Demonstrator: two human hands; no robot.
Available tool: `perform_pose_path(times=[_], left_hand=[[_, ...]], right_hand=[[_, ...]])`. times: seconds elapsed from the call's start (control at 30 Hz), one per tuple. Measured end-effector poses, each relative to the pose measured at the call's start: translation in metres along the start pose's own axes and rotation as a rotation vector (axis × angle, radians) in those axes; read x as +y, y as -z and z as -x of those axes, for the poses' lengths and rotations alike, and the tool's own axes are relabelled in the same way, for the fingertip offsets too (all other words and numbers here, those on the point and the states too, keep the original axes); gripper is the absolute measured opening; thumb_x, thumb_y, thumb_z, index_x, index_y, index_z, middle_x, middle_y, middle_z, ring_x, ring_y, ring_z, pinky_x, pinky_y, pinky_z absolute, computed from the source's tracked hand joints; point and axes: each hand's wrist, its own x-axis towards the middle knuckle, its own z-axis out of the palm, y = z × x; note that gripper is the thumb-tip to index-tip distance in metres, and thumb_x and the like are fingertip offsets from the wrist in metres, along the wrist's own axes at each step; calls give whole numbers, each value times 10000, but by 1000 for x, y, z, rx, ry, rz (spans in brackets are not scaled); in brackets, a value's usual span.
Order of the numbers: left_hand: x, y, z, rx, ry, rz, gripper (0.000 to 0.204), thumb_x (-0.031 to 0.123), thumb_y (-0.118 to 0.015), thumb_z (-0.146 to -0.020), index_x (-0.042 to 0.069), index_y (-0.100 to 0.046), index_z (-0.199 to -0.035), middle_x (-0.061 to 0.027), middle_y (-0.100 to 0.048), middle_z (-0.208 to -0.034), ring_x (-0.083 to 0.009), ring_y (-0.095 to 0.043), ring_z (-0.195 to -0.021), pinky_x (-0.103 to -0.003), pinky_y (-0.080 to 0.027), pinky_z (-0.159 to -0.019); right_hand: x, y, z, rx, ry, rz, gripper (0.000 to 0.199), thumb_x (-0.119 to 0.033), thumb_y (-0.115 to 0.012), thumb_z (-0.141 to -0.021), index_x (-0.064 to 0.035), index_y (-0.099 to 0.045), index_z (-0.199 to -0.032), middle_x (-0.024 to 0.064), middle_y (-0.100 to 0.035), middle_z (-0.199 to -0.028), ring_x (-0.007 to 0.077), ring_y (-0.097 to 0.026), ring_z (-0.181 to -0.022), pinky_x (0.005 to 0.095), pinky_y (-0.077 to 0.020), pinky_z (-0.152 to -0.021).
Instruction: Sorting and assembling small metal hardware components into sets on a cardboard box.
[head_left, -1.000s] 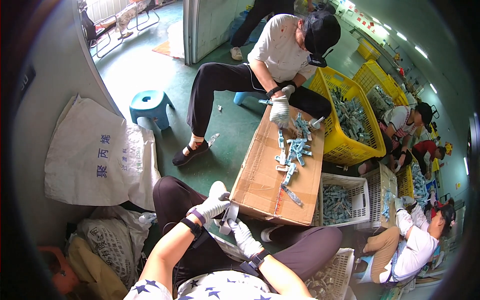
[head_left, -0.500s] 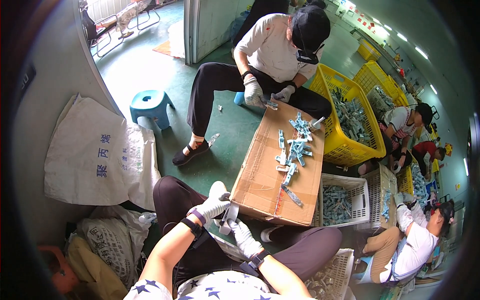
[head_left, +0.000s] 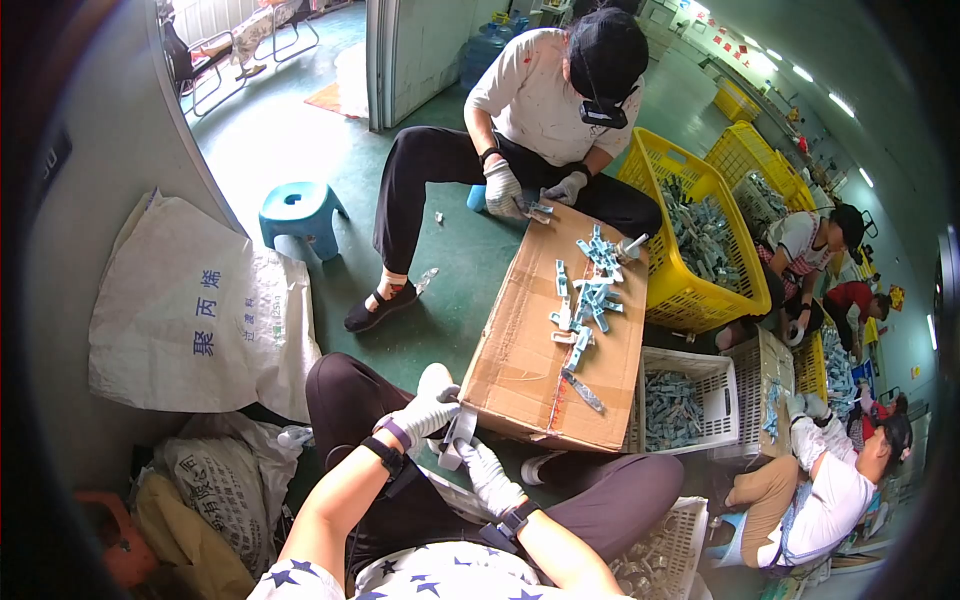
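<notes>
Green workshop floor; beside a cardboard box [head_left: 545, 350], gloved left hand [head_left: 428, 408] and right hand [head_left: 488, 473] pinch a grey strip [head_left: 460, 432], upright, fingers curled.

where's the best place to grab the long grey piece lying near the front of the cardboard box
Probably mid-length across its narrow width, coming from above. The grey piece lies flat and alone on the cardboard box top, angled, clear of the blue parts pile, so both long edges are free.

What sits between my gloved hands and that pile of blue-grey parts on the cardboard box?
Nothing visible blocks the way. Both hands, left hand and right hand, hold a small grey part at the cardboard box's near edge; only bare cardboard and one loose piece lie before the pile.
</notes>
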Motion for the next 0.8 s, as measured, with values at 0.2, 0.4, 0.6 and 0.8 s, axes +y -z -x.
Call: perform_pose_path(times=[0.2, 0.4, 0.6, 0.8], left_hand=[[-1, 0, 1, 32, -12, 41, 442, 193, -654, -869, 6, -582, -1263, -139, -642, -1153, -243, -569, -1103, -338, -428, -991], [18, 4, 7, -7, 23, 30, 458, 199, -647, -870, 7, -575, -1279, -155, -641, -1177, -255, -569, -1126, -342, -425, -1003], [23, 5, 11, -1, 37, 21, 486, 220, -633, -872, 10, -563, -1305, -177, -634, -1211, -275, -567, -1157, -351, -419, -1018], [20, 2, 10, 8, 50, 48, 476, 210, -632, -871, 10, -567, -1297, -170, -641, -1189, -269, -574, -1134, -351, -426, -1005]], right_hand=[[-8, -6, 5, 37, 12, -6, 390, -379, -560, -991, -63, -603, -1215, 34, -659, -1097, 156, -577, -989, 306, -441, -914], [1, -2, 0, 39, 26, -16, 379, -371, -565, -988, -69, -611, -1211, 31, -659, -1103, 151, -572, -985, 303, -438, -914], [3, 1, -1, 15, 24, -10, 380, -372, -568, -985, -65, -612, -1205, 24, -653, -1091, 149, -563, -983, 302, -433, -910], [2, 0, 0, 41, 31, 26, 370, -375, -568, -984, -66, -616, -1182, 12, -636, -1055, 143, -543, -960, 298, -431, -887]])
